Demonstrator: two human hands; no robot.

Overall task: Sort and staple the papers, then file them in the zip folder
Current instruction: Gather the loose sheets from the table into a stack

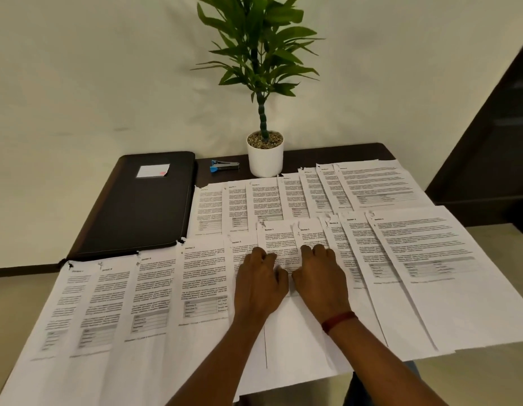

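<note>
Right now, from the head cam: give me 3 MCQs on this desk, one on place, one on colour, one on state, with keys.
1. Where is the stapler?
A. on the zip folder
B. between the zip folder and the plant pot
C. in a hand

2. What colour is the band on the right wrist?
A. red
B. blue
C. white

3. What are the hands doing?
A. holding the stapler
B. unzipping the folder
C. resting on overlapping sheets

Key: 1 B, it lies on bare table between them. 2 A, a red band shows. 3 C, left hand and right hand press on the papers.
</note>
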